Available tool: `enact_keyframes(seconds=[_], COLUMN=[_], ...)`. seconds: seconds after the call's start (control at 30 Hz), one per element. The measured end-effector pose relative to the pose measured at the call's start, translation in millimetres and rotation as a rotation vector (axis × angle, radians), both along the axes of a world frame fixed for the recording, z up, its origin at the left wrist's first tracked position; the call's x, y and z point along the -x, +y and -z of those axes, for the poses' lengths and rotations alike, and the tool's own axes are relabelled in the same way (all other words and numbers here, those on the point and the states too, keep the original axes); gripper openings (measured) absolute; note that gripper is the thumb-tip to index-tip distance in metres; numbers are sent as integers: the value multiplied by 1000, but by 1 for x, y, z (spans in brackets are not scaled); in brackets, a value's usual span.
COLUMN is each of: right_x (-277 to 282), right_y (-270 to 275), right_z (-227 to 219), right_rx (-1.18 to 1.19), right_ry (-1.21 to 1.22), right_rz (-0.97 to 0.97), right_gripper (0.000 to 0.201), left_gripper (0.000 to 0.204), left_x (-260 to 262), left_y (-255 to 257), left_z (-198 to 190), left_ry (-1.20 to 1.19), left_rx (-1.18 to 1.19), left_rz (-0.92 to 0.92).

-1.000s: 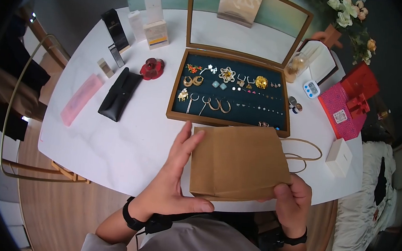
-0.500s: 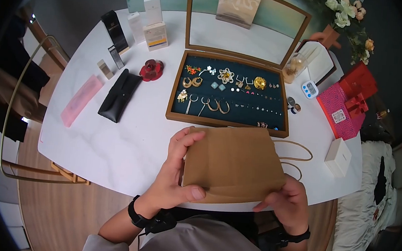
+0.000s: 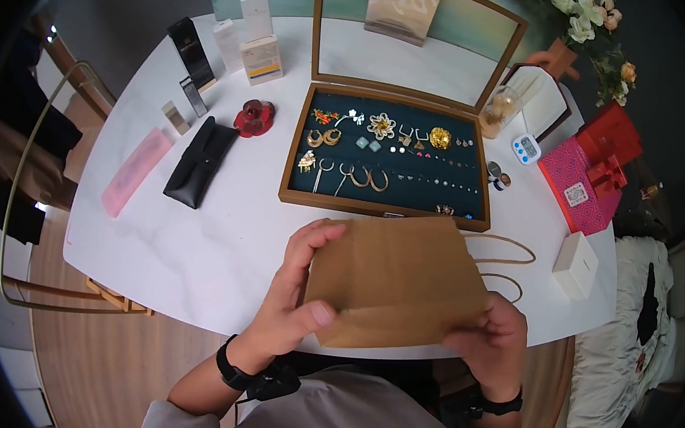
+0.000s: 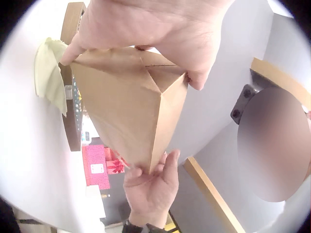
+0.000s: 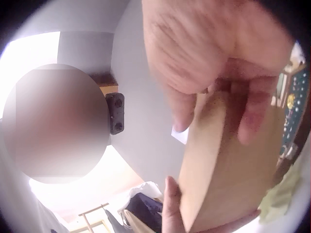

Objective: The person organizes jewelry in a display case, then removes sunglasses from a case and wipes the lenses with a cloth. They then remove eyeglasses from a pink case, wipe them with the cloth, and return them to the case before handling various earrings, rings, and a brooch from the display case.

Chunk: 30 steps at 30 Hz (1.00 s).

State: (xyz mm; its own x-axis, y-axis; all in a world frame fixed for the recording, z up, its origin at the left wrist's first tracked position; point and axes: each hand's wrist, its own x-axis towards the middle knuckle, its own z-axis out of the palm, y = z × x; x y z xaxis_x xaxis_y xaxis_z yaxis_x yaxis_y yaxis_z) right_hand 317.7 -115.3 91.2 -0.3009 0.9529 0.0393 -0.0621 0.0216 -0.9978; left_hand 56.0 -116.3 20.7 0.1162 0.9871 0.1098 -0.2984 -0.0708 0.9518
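Note:
A brown paper bag (image 3: 398, 280) with loop handles pointing right is held over the table's front edge. My left hand (image 3: 286, 295) grips its left end, thumb on the near side and fingers at the far side. At the other end, my right hand (image 3: 490, 341) holds the bag near the handles. In the left wrist view the bag (image 4: 131, 107) narrows from the left hand (image 4: 155, 29) down to the right hand (image 4: 151, 191). The right wrist view shows the right hand (image 5: 218, 53) with thumb and fingers on either side of the bag (image 5: 233, 170).
An open wooden jewelry case (image 3: 388, 153) stands behind the bag. On the left lie a black pouch (image 3: 200, 162), a pink case (image 3: 137, 171) and a red flower (image 3: 255, 117). A white box (image 3: 575, 265), a timer (image 3: 526, 148) and a pink-red bag (image 3: 577, 186) are at right.
The bag has shifted left and slightly toward the body, tilting a little. Both hands have moved with it, and the right fingers have changed their position on its near corner.

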Motion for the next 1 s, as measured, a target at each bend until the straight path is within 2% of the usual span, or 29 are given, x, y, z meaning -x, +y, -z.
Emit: enact_keyframes(seconds=[0.03,0.1,0.13,0.2,0.3,0.53,0.63,0.73,0.8,0.83,0.9,0.93,0.97,1.0], right_x=[1,2,2,2,8,8,9,8,-2,-9,-22,-25,-29,-32], right_y=[3,9,8,5,4,2,2,-1,-1,0,3,5,7,10], right_z=[-2,-5,-5,-2,6,7,6,-2,-7,-8,-9,-12,-13,-14], right_rx=[0,-256,-256,-201,-160,-154,-51,-179,-465,-468,-661,-652,-658,-643], right_ry=[-1,-201,-200,-351,-305,-344,-260,-201,-106,-103,-94,-153,-151,-193], right_rz=[1,-50,-50,66,181,210,229,266,341,342,524,593,596,533], right_gripper=[27,25,25,20,16,15,20,26,32,32,40,49,49,51], left_gripper=[102,97,97,92,91,93,94,95,97,97,98,98,98,98], left_x=[-1,-3,-3,-5,-8,-10,-9,-7,-2,0,3,5,7,8], left_y=[0,-2,-2,-3,-2,-2,-1,-1,0,1,3,3,4,5], left_z=[-2,-9,-8,-8,-9,-11,-9,-8,-9,-10,-13,-12,-9,-6], left_ry=[-1,-144,-144,-103,-134,-179,-186,-212,-289,-287,-347,-346,-409,-473], left_rx=[0,85,86,94,73,82,92,98,144,140,155,150,182,214], left_rz=[1,41,42,8,-26,-20,-14,-5,30,30,60,64,93,122])
